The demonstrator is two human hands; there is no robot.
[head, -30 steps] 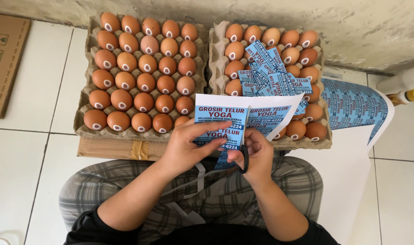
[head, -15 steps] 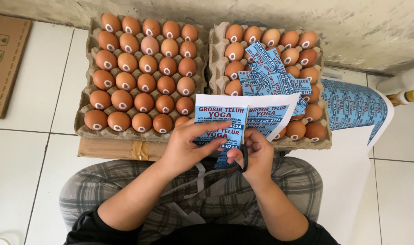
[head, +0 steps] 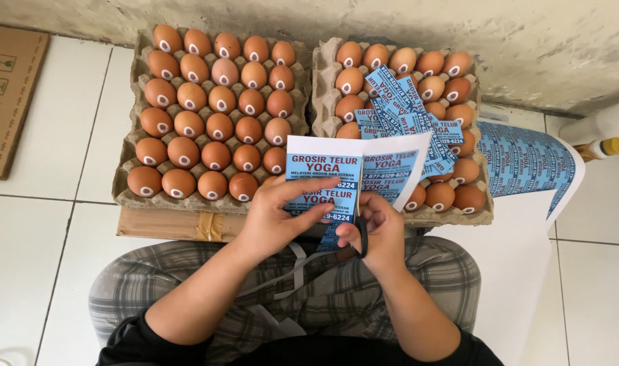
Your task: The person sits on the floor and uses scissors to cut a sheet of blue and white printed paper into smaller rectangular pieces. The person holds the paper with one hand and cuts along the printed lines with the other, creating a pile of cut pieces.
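Two hands (head: pixel 282 220) (head: pixel 380 227) hide scissors (head: pixel 361 237) behind label sheet (head: pixel 353 173).

Ahead of the hands, two egg trays (head: pixel 130 193) (head: pixel 482 213) stood side by side, barring the way to the wall (head: pixel 540 47). Cut labels (head: pixel 404 115) covered the right tray's middle. Bare floor tiles (head: pixel 38 257) lay open at the left; a printed sheet (head: pixel 519 159) and glue bottle (head: pixel 604 147) crowded the right.

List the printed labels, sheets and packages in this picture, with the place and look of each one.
Label sheet: held by both hands, white with blue panels.
Cut labels: loose pile on the right egg tray, small blue rectangles.
Large sheet: floor at right, white, curling, blue rows.
Cardboard box: flat at left, brown.
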